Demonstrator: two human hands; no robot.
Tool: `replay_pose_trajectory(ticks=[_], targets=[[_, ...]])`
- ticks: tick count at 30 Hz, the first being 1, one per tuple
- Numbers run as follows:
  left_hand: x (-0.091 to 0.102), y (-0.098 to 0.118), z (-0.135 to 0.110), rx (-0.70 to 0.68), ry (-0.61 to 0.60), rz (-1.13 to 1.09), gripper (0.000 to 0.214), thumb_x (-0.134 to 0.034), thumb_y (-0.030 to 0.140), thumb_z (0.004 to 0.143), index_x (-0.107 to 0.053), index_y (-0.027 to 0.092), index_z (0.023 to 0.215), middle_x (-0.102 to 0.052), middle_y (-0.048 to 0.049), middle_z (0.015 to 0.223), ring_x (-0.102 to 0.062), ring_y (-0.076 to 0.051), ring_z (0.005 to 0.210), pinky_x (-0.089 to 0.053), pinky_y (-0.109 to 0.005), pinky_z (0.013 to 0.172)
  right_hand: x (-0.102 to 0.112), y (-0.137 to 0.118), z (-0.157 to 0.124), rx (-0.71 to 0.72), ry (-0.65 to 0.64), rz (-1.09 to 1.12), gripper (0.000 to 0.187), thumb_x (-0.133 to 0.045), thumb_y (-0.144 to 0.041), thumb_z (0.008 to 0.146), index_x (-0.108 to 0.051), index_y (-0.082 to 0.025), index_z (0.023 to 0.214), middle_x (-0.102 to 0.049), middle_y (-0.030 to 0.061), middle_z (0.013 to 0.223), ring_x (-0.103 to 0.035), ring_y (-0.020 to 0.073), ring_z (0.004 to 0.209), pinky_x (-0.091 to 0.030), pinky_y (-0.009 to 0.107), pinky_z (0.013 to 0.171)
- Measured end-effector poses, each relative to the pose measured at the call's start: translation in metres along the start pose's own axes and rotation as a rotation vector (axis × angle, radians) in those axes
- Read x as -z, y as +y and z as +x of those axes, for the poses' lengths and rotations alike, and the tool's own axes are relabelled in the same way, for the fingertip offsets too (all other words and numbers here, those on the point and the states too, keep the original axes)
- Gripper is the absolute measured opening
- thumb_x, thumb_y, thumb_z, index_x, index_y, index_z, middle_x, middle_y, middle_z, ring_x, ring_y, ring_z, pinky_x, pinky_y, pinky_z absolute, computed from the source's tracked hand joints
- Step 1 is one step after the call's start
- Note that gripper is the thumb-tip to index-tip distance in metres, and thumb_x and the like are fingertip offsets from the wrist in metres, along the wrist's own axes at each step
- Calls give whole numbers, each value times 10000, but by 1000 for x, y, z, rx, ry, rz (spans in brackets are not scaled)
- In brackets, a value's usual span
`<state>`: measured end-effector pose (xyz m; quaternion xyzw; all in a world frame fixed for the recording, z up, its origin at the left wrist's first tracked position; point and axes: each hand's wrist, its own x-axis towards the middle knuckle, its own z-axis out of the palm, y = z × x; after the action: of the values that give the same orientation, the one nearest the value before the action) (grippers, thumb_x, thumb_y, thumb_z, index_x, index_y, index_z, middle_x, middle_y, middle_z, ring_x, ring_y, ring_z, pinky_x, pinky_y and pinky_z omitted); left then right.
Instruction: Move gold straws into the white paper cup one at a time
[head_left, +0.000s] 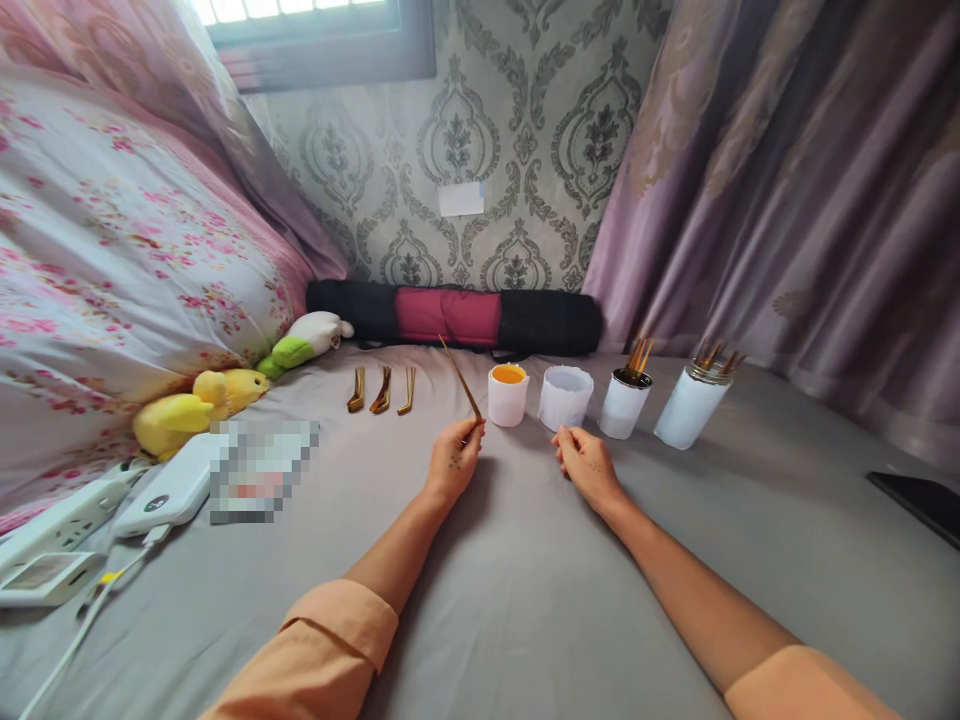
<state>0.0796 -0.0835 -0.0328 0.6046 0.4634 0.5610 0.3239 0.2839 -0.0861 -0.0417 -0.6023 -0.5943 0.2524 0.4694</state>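
My left hand (pixel 454 462) is closed round the lower end of a thin brown stick (pixel 460 378), which points up and slightly left. Just right of that hand stands a white-wrapped cup (pixel 507 402) with orange contents. My right hand (pixel 586 466) has its fingers curled together, close in front of a wider white-wrapped cup (pixel 567 400); anything inside the fingers is hidden. Farther right are a white-wrapped tin (pixel 625 408) and a taller wrapped jar (pixel 688 408), both with brown sticks poking out. Left of my hands lie several bent golden-brown sticks in small groups (pixel 381 392).
A black and maroon roll (pixel 450 316) lies along the patterned wall. On the left are yellow plush toys (pixel 176 425), a white power bank (pixel 169 490), a power strip (pixel 71 515) and a blurred flat item (pixel 262 470). A dark phone-like slab (pixel 919 505) lies far right.
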Motion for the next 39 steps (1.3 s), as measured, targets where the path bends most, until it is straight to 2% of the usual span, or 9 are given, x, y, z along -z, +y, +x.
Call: replay_pose_trajectory(ticks=[7,13,20,27,33,39], targets=[[0,3,-3,-27,-17,1,176,-563,279,740,-680,222,859,-574,-42,741,-495,-148,667,-402,-225,671,2,-4,-1,-23,-18,22,434,-379,-530,780,-579,-152,704,-545,16,541,-487,109,419,-380,219,420],[-1,6,-6,-135,-33,93,180,-521,269,774,-673,245,869,-578,-48,781,-487,-149,686,-373,-220,703,3,-6,-3,-29,-27,44,425,-388,-527,776,-575,-153,705,-537,13,555,-487,103,424,-384,211,406],[-1,7,-8,-53,-22,40,144,-571,268,736,-671,269,840,-579,-52,812,-500,-175,774,-363,-226,755,5,-5,-3,-26,-37,52,436,-401,-541,765,-581,-146,727,-548,18,566,-496,102,425,-386,207,402],[0,2,-7,-186,-37,159,173,-550,224,762,-663,288,875,-575,-51,832,-500,-168,833,-345,-225,806,5,-6,-5,-1,-42,69,426,-395,-539,773,-579,-156,742,-545,12,589,-493,95,428,-379,199,390],[-2,4,-8,-177,-65,133,179,-579,207,742,-667,287,875,-586,-59,859,-503,-180,855,-338,-247,825,5,-13,-10,18,-66,106,427,-401,-542,769,-584,-157,775,-549,12,612,-492,89,438,-359,186,378],[-3,6,-9,-261,-124,282,187,-547,220,769,-659,278,907,-597,-75,910,-501,-200,874,-299,-300,874,5,-19,-12,33,-95,124,388,-413,-497,778,-588,-151,783,-545,9,610,-492,86,446,-377,192,409]])
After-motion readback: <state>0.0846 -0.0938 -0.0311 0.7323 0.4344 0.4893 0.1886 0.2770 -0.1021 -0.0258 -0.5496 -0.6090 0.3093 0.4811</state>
